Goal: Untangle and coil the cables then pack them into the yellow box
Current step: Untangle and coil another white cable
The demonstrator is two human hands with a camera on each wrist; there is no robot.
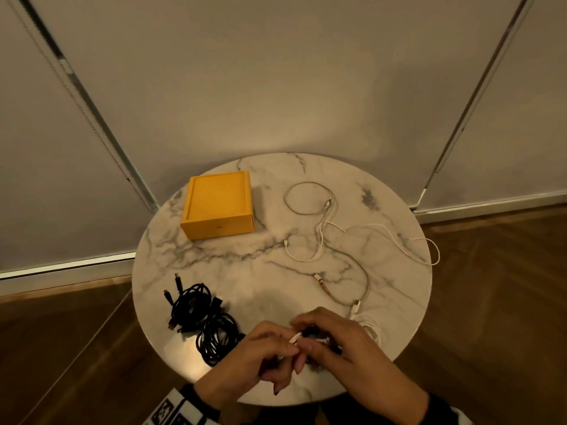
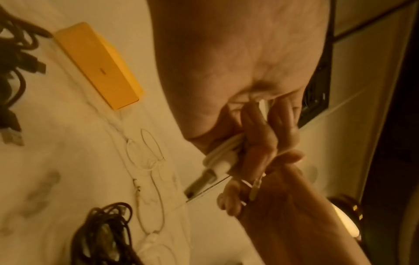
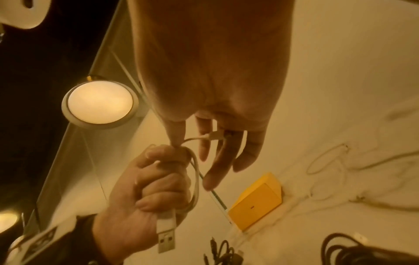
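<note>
Over the table's front edge both hands work on one white cable (image 1: pixel 295 338). My left hand (image 1: pixel 270 345) grips its small coil (image 3: pixel 195 179) in a fist, and the white USB plug (image 3: pixel 166 231) sticks out below the fingers. My right hand (image 1: pixel 334 335) pinches the cable's thin plug end (image 3: pixel 214 136) at its fingertips, right beside the left fist. The yellow box (image 1: pixel 218 205) lies shut at the back left of the table. Two black coiled cables (image 1: pixel 191 302) lie at the front left, beside my left hand.
Loose white and beige cables (image 1: pixel 325 228) sprawl over the right half of the round marble table (image 1: pixel 214 262), reaching its right rim. Another white bundle (image 1: pixel 369 328) lies by my right hand. Wooden floor surrounds the table. A round lamp (image 3: pixel 99 102) glows overhead.
</note>
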